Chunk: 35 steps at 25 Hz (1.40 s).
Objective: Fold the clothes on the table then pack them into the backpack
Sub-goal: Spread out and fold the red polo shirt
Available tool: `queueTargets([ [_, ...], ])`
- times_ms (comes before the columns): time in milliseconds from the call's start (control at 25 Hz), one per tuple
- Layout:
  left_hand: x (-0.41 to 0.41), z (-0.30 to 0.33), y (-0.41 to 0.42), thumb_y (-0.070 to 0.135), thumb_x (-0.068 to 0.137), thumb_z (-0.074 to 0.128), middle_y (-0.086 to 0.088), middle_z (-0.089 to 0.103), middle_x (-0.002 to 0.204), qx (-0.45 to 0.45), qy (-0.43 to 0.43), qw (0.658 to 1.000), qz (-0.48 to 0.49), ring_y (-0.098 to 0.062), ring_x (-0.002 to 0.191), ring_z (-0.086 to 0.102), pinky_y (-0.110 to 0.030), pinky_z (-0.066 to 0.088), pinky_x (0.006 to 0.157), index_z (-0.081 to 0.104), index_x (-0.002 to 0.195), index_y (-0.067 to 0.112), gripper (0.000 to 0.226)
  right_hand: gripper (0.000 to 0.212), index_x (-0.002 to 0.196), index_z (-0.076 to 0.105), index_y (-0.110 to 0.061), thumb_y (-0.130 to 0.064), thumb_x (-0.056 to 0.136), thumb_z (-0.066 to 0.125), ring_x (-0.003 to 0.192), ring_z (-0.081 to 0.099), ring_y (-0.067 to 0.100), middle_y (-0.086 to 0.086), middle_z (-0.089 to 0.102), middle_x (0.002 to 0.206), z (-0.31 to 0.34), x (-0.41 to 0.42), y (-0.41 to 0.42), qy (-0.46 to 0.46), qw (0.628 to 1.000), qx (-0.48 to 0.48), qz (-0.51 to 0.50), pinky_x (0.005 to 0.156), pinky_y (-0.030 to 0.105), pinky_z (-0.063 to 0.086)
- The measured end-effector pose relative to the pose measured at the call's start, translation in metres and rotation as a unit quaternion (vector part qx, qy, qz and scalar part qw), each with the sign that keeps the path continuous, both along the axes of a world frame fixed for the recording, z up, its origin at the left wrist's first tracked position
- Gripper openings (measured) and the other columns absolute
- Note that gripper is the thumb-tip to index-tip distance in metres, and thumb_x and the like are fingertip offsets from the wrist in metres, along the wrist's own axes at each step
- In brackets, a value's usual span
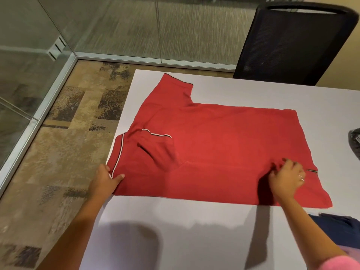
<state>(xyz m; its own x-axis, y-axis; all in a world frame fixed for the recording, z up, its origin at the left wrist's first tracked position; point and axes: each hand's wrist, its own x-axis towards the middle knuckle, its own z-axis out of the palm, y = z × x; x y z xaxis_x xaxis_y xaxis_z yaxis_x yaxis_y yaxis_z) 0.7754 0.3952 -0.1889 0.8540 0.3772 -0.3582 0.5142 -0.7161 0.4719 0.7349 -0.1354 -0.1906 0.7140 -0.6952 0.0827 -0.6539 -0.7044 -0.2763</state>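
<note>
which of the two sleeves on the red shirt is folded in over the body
The near sleeve, by the left hand: it lies folded onto the shirt, its striped cuff on the red. The far sleeve lies flat on the table.

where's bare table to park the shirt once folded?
Bare table between the red shirt and the near edge, and a strip beyond it toward the chair. Right side is crowded: dark blue cloth, grey thing at the edge.
</note>
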Motion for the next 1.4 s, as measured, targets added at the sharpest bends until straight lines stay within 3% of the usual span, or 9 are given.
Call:
queueTargets([
  [240,0.037,0.015,-0.046,0.011,0.085,0.069,-0.010,0.056,0.106,-0.051,-0.108,0.991,-0.064,-0.024,0.081,0.057,-0.029,0.044,0.072,0.060,0.111,0.005,0.028,0.027,0.093,0.069,-0.008,-0.019,0.076,0.052,0.094,0.062,0.037,0.018,0.069,0.096,-0.003,0.077,0.159,-0.024,0.948,0.200,0.246,0.086,0.043,0.044],
  [400,0.057,0.009,-0.064,0.008,0.091,0.061,-0.008,0.051,0.112,-0.228,-0.047,0.973,0.011,-0.018,0.056,0.059,-0.022,0.046,0.037,0.051,0.123,0.008,0.034,0.020,0.097,0.069,-0.008,-0.025,0.086,0.068,0.085,0.062,0.020,0.008,0.070,0.088,0.001,0.115,0.238,0.084,0.899,0.370,0.221,0.073,0.027,0.044],
  [520,0.066,0.002,-0.064,0.005,0.090,0.062,-0.009,0.049,0.106,-0.299,-0.032,0.952,0.061,-0.016,0.066,0.059,-0.020,0.052,0.043,0.054,0.120,0.005,0.031,0.025,0.070,0.061,-0.011,-0.028,0.080,0.075,0.060,0.048,0.017,0.001,0.053,0.061,0.004,0.132,0.267,0.138,0.870,0.437,0.180,0.050,0.026,0.033],
  [720,0.071,-0.010,-0.054,0.006,0.089,0.064,-0.011,0.056,0.104,-0.313,-0.011,0.944,0.105,-0.013,0.076,0.059,-0.019,0.056,0.053,0.059,0.115,0.002,0.027,0.038,0.052,0.046,-0.016,-0.018,0.070,0.080,0.050,0.042,0.017,-0.001,0.045,0.052,0.009,0.149,0.276,0.193,0.883,0.402,0.145,0.046,0.027,0.029],
  [960,0.071,-0.008,-0.053,0.017,0.087,0.066,-0.012,0.069,0.108,-0.099,-0.077,0.992,0.027,-0.031,0.096,0.064,-0.039,0.051,0.090,0.071,0.108,0.009,0.024,0.023,0.078,0.048,-0.016,-0.007,0.076,0.069,0.047,0.047,0.017,0.003,0.050,0.059,0.012,0.149,0.266,0.107,0.859,0.490,0.101,0.038,0.019,0.028],
  [1080,0.072,0.003,-0.064,0.015,0.091,0.055,-0.008,0.069,0.081,-0.219,-0.042,0.968,0.111,-0.021,0.060,0.064,-0.042,0.058,0.076,0.065,0.112,0.013,0.024,0.020,0.098,0.041,-0.009,0.000,0.088,0.056,0.035,0.056,0.010,0.006,0.052,0.056,0.016,0.148,0.267,0.130,0.792,0.590,0.094,0.029,0.013,0.025],
  [1160,0.070,0.010,-0.070,0.012,0.094,0.047,-0.006,0.060,0.064,-0.374,-0.008,0.907,0.195,-0.016,0.049,0.062,-0.035,0.058,0.065,0.058,0.112,0.012,0.021,0.035,0.111,0.040,-0.009,0.002,0.086,0.062,0.042,0.060,0.007,0.006,0.061,0.065,0.018,0.147,0.262,0.088,0.755,0.646,0.073,0.036,0.015,0.041],
  [1320,0.067,0.020,-0.075,0.020,0.096,0.041,-0.015,0.070,0.085,-0.464,0.004,0.852,0.241,-0.025,0.079,0.070,-0.032,0.056,0.071,0.054,0.104,0.012,0.017,0.028,0.102,0.061,-0.013,-0.039,0.091,0.061,0.071,0.063,0.016,-0.006,0.063,0.078,0.022,0.146,0.260,0.063,0.712,0.698,0.032,0.077,0.032,0.054],
  [1400,0.066,0.017,-0.077,0.024,0.095,0.045,-0.010,0.064,0.071,-0.443,-0.014,0.859,0.258,-0.023,0.070,0.066,-0.035,0.056,0.073,0.060,0.077,0.010,0.027,0.040,0.081,0.065,-0.011,-0.045,0.095,0.049,0.054,0.057,0.010,-0.004,0.060,0.058,0.016,0.143,0.260,0.042,0.723,0.690,0.012,0.063,0.027,0.048],
])
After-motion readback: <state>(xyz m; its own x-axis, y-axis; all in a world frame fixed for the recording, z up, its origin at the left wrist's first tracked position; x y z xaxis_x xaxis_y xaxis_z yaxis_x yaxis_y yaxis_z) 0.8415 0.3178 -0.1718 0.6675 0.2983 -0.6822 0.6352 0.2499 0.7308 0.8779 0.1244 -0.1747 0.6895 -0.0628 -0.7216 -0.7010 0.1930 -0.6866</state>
